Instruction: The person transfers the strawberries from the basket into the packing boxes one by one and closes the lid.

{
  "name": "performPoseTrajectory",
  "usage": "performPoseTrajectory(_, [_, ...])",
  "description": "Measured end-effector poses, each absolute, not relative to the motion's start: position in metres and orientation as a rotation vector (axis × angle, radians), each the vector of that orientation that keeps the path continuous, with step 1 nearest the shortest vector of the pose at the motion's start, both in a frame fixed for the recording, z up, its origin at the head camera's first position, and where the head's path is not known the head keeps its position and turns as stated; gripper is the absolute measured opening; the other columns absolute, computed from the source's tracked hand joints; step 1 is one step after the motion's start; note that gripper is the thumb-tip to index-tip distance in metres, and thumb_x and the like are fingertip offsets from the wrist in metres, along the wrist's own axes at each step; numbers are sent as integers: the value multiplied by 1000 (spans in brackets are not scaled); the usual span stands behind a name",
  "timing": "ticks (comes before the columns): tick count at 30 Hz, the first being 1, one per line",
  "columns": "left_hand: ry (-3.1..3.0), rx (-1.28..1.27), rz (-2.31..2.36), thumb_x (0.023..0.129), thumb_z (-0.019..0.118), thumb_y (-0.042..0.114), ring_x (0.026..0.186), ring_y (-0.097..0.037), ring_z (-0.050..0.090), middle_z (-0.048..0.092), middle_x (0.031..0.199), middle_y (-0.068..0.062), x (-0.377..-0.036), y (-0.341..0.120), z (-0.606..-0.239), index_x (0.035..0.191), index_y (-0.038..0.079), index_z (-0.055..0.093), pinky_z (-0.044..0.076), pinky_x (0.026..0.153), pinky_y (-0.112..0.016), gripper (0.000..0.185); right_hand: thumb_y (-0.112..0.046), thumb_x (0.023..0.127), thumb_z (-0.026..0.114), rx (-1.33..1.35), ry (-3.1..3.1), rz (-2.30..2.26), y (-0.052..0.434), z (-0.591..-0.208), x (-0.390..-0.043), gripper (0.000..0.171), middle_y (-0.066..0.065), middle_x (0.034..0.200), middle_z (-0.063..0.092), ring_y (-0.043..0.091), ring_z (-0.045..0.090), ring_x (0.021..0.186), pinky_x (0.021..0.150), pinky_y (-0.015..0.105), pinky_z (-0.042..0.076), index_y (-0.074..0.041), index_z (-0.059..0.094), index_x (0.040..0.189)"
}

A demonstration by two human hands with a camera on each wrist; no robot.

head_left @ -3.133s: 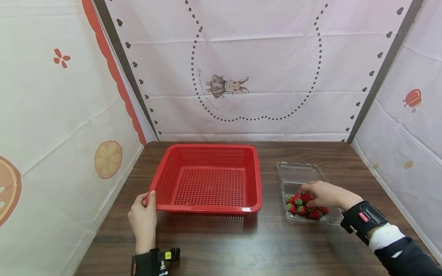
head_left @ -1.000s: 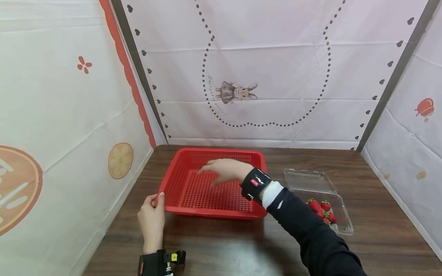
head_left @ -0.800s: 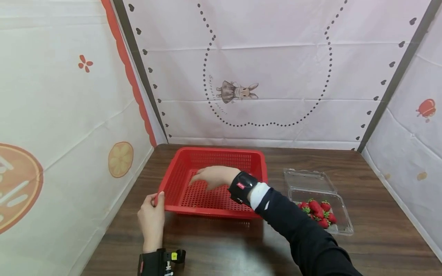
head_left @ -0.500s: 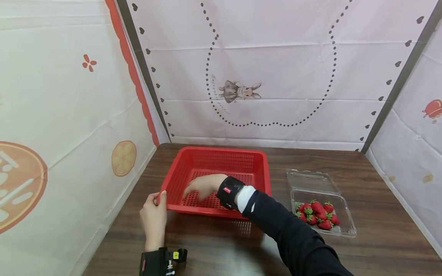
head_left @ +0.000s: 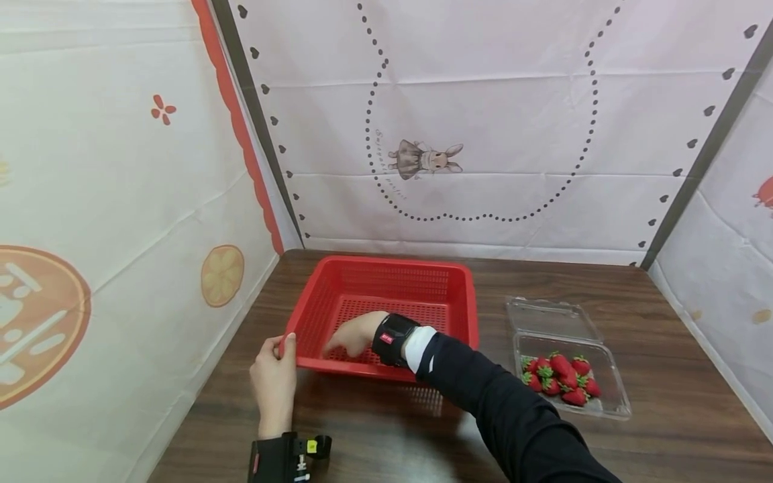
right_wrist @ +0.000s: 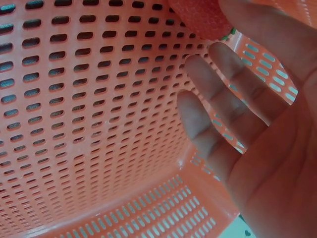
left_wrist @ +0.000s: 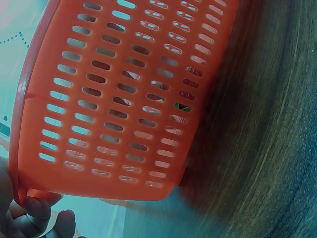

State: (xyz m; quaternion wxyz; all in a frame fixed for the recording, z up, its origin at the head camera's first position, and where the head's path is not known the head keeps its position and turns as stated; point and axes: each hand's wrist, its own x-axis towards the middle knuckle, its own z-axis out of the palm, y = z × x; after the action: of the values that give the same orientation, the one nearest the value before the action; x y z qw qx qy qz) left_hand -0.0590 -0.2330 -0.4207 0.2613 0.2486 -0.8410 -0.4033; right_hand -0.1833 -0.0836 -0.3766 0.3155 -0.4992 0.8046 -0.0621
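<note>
A red plastic basket (head_left: 392,305) with perforated walls stands on the table. My left hand (head_left: 276,382) grips its near left corner, thumb over the rim. My right hand (head_left: 356,333) reaches down inside, near the front left of the basket floor. In the right wrist view a strawberry (right_wrist: 200,17) is at the thumb and fingertips of that hand; the index finger is hidden. Through the slots in the left wrist view, bits of red and a green leaf show low in the basket. Several more strawberries (head_left: 566,379) lie in a clear plastic box (head_left: 612,396).
The box's clear lid (head_left: 552,318) lies folded back behind it. The wooden table (head_left: 682,376) extends in front of and beside both containers. Printed cloth walls (head_left: 483,121) enclose the back and both sides.
From the strawberry box my right hand has crossed left over the basket, then lowered toward its front left. My left hand keeps its hold on the corner. The camera view has shifted slightly.
</note>
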Motion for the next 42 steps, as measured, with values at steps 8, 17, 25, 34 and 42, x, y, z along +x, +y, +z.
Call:
performPoseTrajectory(8, [-2280, 674, -1070, 102, 59, 33, 65, -27, 52, 64, 80, -17, -60, -232, -421, 116, -3, 67, 34, 55, -35, 39, -1, 90, 69, -1297, 2131, -181, -83, -382, -184, 41, -9, 98, 64, 11, 57, 94, 89, 32, 45, -32, 71, 117])
performPoseTrajectory(17, [-2283, 676, -1083, 103, 57, 36, 67, -27, 53, 64, 83, -17, -60, -234, -421, 116, -3, 66, 35, 56, -35, 42, -11, 92, 69, -1127, 2175, -304, -74, -373, -177, 19, -6, 90, 65, 14, 59, 85, 80, 35, 47, -29, 70, 99])
performPoseTrajectory(25, [-2288, 677, -1080, 103, 56, 38, 67, -27, 53, 63, 81, -16, -59, -234, -421, 116, -3, 66, 35, 57, -35, 44, -4, 88, 71, -1323, 2143, -185, -76, -375, -190, 26, -8, 97, 67, 11, 61, 91, 85, 32, 49, -24, 72, 106])
performPoseTrajectory(34, [-2287, 682, -1085, 103, 56, 37, 64, -25, 50, 58, 76, -12, -61, -232, -421, 116, -2, 66, 34, 56, -34, 42, -12, 89, 76, -1411, 2223, -112, -53, -344, -221, 29, -5, 110, 67, 10, 59, 102, 89, 29, 48, -14, 71, 118])
performPoseTrajectory(42, [-2274, 665, -1074, 103, 56, 35, 60, -23, 48, 57, 74, -12, -60, -234, -422, 115, -2, 67, 33, 54, -34, 41, -11, 91, 75, -1385, 2328, -139, -10, -309, -241, 30, -1, 116, 67, 15, 60, 111, 95, 31, 47, -9, 69, 120])
